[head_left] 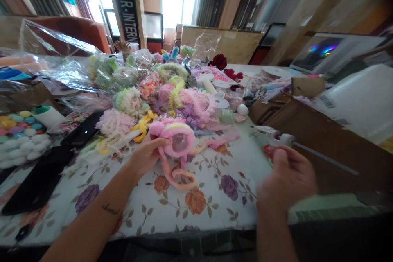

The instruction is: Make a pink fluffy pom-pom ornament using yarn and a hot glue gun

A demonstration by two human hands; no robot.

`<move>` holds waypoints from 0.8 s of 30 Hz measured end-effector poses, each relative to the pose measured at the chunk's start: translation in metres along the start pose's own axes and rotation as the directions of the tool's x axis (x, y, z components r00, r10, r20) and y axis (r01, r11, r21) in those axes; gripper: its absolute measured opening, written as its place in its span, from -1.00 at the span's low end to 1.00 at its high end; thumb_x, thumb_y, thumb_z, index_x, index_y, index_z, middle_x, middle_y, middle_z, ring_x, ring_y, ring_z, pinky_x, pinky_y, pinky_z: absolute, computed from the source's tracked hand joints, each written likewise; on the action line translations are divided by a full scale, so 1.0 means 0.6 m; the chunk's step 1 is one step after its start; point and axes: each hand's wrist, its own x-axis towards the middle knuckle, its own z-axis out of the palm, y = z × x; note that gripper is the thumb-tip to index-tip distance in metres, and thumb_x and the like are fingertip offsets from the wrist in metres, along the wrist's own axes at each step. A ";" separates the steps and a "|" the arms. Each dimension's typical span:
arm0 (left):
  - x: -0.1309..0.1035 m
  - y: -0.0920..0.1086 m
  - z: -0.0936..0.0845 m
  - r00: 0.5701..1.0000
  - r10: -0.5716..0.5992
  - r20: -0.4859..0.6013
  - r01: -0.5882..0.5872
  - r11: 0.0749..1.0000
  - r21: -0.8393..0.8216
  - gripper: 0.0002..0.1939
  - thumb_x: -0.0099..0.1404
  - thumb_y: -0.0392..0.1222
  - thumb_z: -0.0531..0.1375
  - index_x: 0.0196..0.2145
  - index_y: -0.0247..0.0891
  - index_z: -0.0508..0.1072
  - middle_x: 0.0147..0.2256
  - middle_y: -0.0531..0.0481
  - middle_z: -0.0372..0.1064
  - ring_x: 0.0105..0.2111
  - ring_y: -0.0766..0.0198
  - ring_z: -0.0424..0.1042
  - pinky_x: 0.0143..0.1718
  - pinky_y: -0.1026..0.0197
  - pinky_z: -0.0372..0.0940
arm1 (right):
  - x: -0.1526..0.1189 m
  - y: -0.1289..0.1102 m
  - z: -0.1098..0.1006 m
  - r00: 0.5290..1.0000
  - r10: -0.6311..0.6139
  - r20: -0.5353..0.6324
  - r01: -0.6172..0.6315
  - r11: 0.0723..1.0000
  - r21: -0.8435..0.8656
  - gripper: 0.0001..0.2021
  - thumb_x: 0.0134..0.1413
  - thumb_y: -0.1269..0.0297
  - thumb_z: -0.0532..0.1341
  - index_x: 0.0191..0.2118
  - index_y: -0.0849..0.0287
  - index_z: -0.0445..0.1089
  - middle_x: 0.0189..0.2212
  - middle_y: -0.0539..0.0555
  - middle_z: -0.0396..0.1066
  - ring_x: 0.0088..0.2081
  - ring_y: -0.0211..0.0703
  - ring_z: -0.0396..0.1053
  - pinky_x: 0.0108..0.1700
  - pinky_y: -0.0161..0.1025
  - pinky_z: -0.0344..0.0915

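Observation:
My left hand [146, 154] is closed on a fuzzy pink ring [190, 137], pinched at its left side. Clear film shows in the ring's opening, and a yellow strand runs along its top. From it a peach-pink fuzzy strip [187, 184] hangs down and curls on the tablecloth. At the right my right hand [285, 176], slightly blurred, grips a white hot glue gun [268, 132] by its handle, near the red trigger. The gun's nozzle points left, away from the ring, and a long translucent glue stick [327, 159] sticks out of its back.
Fuzzy yarn pieces [196, 100] are heaped behind the ring. A brown cardboard box [331, 143] stands close beside my right hand. On the left lie a black phone [81, 129], a dark tablet-like slab [38, 182], pompoms [26, 143] and a thread spool [47, 115]. Flowered cloth [211, 172] covers the table.

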 end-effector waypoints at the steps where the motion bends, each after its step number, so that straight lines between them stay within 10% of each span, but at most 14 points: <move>1: 0.000 0.001 0.001 1.000 0.002 0.001 -0.002 1.000 0.000 -0.55 -0.10 -0.40 0.45 -0.18 -0.31 0.54 -0.41 0.04 0.49 -0.35 0.32 0.43 -0.22 0.31 0.35 | 0.017 0.018 -0.020 0.994 -0.014 -0.107 0.008 0.998 -0.057 -0.84 -0.10 0.26 0.38 -0.32 0.16 0.51 -0.37 0.14 0.48 -0.36 0.00 0.47 -0.15 0.05 0.41; 4: 0.000 0.002 0.001 1.000 0.009 0.013 -0.009 1.000 -0.007 -0.46 -0.08 -0.41 0.45 -0.08 -0.29 0.54 -0.39 0.04 0.50 -0.34 0.31 0.44 -0.20 0.29 0.35 | 0.071 0.069 -0.064 0.981 0.085 -0.174 -0.114 0.981 -0.159 -0.61 -0.40 0.47 0.42 -0.32 0.06 0.39 -0.31 0.12 0.46 -0.24 0.10 0.49 -0.03 0.12 0.37; 7: 0.001 0.002 -0.003 1.000 0.016 0.025 -0.016 1.000 0.004 -0.40 -0.06 -0.40 0.45 0.00 -0.26 0.52 -0.37 0.04 0.50 -0.32 0.30 0.44 -0.17 0.27 0.34 | 0.118 0.092 -0.073 0.935 0.340 0.103 -0.266 0.862 -0.432 -0.66 -0.34 0.50 0.47 -0.37 0.05 0.43 -0.37 0.13 0.48 -0.29 0.07 0.47 -0.09 0.08 0.29; 11: 0.004 -0.001 -0.009 0.996 0.042 0.077 -0.048 0.996 0.075 -0.41 -0.01 -0.35 0.46 0.02 -0.25 0.52 -0.37 0.04 0.51 -0.30 0.25 0.44 -0.18 0.25 0.33 | 0.157 0.088 -0.046 0.751 0.543 0.375 -0.143 0.688 -0.711 -0.72 -0.26 0.40 0.54 -0.66 0.06 0.42 -0.65 0.05 0.33 -0.52 -0.08 0.29 -0.28 -0.01 0.11; 14: 0.004 -0.002 -0.010 0.991 0.105 0.087 -0.115 0.986 0.121 -0.40 0.00 -0.33 0.46 0.04 -0.24 0.52 -0.31 0.01 0.53 -0.26 0.21 0.47 -0.16 0.23 0.33 | 0.163 0.077 -0.030 0.742 0.553 0.379 -0.154 0.691 -0.706 -0.60 -0.27 0.50 0.51 -0.80 0.06 0.33 -0.76 0.01 0.22 -0.63 -0.21 0.16 -0.36 -0.05 0.06; 19: 0.002 0.001 -0.003 0.982 0.178 0.055 -0.184 0.971 0.151 -0.31 0.00 -0.33 0.45 0.12 -0.23 0.47 -0.21 -0.06 0.56 -0.11 0.07 0.52 0.03 0.12 0.34 | 0.083 0.027 -0.048 0.745 0.559 0.363 -0.316 0.776 -0.545 -0.89 -0.06 0.33 0.41 -0.53 0.07 0.53 -0.64 0.12 0.45 -0.62 -0.12 0.35 -0.46 -0.11 0.24; 24: 0.007 -0.002 -0.009 0.981 0.187 0.048 -0.192 0.969 0.156 -0.25 0.01 -0.33 0.46 0.18 -0.20 0.43 -0.17 -0.06 0.57 -0.07 0.04 0.53 0.16 0.06 0.30 | -0.074 -0.055 -0.063 0.451 0.573 0.684 -0.650 0.736 -0.188 -0.71 -0.08 0.06 0.43 -0.30 0.15 0.56 -0.70 -0.03 0.37 -0.70 -0.24 0.18 -0.63 -0.27 0.13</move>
